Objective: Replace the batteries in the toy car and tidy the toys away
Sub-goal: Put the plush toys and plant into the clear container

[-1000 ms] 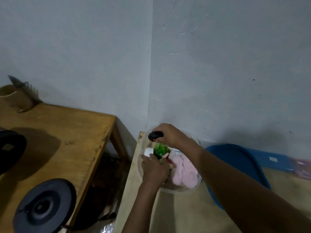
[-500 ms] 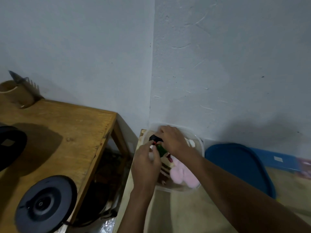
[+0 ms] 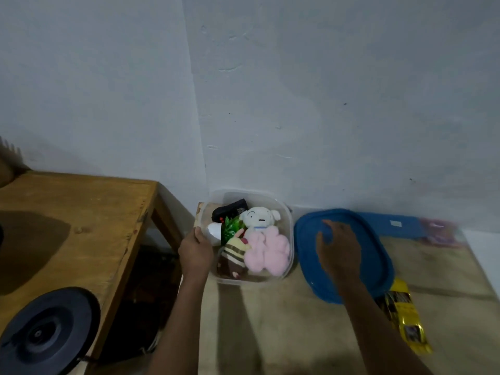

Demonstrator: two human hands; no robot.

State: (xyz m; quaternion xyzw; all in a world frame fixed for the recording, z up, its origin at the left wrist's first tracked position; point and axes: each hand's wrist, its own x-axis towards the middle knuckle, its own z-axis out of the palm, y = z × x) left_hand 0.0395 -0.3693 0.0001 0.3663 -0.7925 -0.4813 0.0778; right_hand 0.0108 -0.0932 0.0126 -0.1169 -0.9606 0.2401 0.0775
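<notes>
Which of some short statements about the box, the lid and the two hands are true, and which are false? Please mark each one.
1. The blue lid is closed on the clear box. False: it lies on the table beside the box.
2. The left hand holds the box's left edge. True.
3. The right hand is inside the box. False: it is over the lid.
4. A pink plush lies in the box. True.
5. The yellow packet is in the box. False: it lies on the table.
</notes>
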